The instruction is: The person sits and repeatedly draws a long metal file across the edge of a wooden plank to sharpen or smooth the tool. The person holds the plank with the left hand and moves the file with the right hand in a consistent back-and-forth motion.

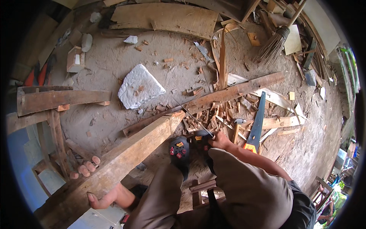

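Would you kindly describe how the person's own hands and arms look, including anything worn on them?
Both the left hand and the right hand are bare, without gloves. The right forearm is uncovered up to a dark sleeve; any left sleeve is hard to make out.

1 end of the squared timber beam point(137, 144) is cut off lower left; the right hand point(219, 141) hides the thin blade's point(198, 122) near end.

Around my dark clogs point(179, 152), the dusty floor point(103, 57) carries a pale stone block point(139, 86), a long brown timber point(236, 89), scattered wood chips point(217, 116) and a smaller white chunk point(130, 39) farther off.
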Demonstrator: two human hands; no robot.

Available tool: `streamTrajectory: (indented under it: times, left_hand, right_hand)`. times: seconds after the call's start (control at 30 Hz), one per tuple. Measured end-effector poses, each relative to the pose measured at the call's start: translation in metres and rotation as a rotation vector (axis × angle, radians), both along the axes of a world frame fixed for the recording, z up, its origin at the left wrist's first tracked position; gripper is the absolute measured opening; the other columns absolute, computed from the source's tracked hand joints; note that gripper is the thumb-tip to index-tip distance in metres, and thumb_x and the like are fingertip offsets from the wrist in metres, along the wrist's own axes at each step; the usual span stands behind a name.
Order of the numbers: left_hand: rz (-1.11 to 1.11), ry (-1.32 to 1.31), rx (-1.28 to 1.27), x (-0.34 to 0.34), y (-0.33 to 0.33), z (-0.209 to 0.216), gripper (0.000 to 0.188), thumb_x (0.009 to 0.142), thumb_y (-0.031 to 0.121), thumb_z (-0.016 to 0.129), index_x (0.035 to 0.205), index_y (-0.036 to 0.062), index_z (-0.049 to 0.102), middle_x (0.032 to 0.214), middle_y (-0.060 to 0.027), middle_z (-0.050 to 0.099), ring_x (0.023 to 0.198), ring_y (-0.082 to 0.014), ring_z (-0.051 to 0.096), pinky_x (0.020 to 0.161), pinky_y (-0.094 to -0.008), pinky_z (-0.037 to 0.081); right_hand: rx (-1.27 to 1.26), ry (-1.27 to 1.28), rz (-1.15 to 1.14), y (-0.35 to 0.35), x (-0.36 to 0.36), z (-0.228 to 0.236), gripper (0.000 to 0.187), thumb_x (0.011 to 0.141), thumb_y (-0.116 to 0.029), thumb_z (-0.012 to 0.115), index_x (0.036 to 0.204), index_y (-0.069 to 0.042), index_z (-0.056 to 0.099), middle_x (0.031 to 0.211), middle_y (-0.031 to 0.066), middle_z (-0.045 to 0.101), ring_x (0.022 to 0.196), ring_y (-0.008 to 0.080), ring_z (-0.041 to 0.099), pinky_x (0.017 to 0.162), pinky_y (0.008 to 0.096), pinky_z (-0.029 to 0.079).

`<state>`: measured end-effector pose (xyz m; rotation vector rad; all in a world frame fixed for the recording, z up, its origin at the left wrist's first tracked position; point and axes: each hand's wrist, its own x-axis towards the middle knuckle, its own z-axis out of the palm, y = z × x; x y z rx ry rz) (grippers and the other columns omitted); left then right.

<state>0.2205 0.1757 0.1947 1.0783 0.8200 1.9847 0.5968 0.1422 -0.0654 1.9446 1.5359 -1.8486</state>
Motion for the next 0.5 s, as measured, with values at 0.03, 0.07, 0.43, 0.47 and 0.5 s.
streamTrajectory:
  times: [0.03, 0.07, 0.43, 0.47, 0.5]
  left_hand:
    - [-0.002, -0.002, -0.01, -0.002, -0.002, -0.002, 0.064, 0.07, 0.036, 0.053, 0.123, 0.0044, 0.036, 0.103, -0.0129, 0.044, 0.098, -0.0276, 0.044, 0.094, -0.0494, 0.031]
    - [0.013, 0.003, 0.0, -0.004, -0.004, -0.005, 0.063, 0.07, 0.036, 0.054, 0.122, 0.0044, 0.036, 0.103, -0.0128, 0.044, 0.098, -0.0275, 0.044, 0.094, -0.0494, 0.031]
    - [0.038, -0.001, 0.01, -0.002, -0.008, -0.009, 0.064, 0.068, 0.036, 0.054, 0.121, 0.0041, 0.038, 0.102, -0.0128, 0.043, 0.097, -0.0268, 0.044, 0.093, -0.049, 0.031]
    - [0.042, -0.005, 0.008, -0.002, -0.007, -0.009, 0.064, 0.068, 0.036, 0.054, 0.121, 0.0041, 0.038, 0.102, -0.013, 0.043, 0.097, -0.027, 0.044, 0.093, -0.049, 0.031]
    - [0.037, -0.014, 0.009, -0.003, -0.003, -0.009, 0.064, 0.068, 0.036, 0.054, 0.121, 0.004, 0.038, 0.102, -0.0132, 0.044, 0.097, -0.0271, 0.044, 0.093, -0.0489, 0.031]
  right_hand:
    - [0.022, 0.068, -0.073, -0.013, -0.006, 0.007, 0.039, 0.075, -0.033, 0.071, 0.093, 0.001, 0.071, 0.079, 0.022, 0.069, 0.075, 0.0294, 0.069, 0.071, 0.0411, 0.053]
    - [0.044, 0.137, -0.149, -0.022, -0.009, 0.013, 0.042, 0.074, -0.036, 0.071, 0.094, 0.001, 0.071, 0.077, 0.021, 0.07, 0.074, 0.0278, 0.07, 0.071, 0.0414, 0.053]
    - [0.397, 0.889, -0.554, 0.088, -0.007, 0.159, 0.019, 0.092, -0.006, 0.061, 0.076, -0.004, 0.05, 0.061, -0.0016, 0.051, 0.054, 0.0066, 0.045, 0.047, 0.0279, 0.035]
    - [0.541, 0.938, -0.581, 0.084, -0.012, 0.154, 0.019, 0.092, -0.002, 0.059, 0.076, -0.005, 0.048, 0.061, -0.0016, 0.05, 0.055, 0.0064, 0.044, 0.047, 0.0266, 0.034]
    - [0.689, 1.011, -0.577, 0.073, -0.015, 0.136, 0.022, 0.091, 0.0, 0.058, 0.074, -0.005, 0.045, 0.061, 0.0003, 0.048, 0.055, 0.0074, 0.044, 0.047, 0.0281, 0.035]
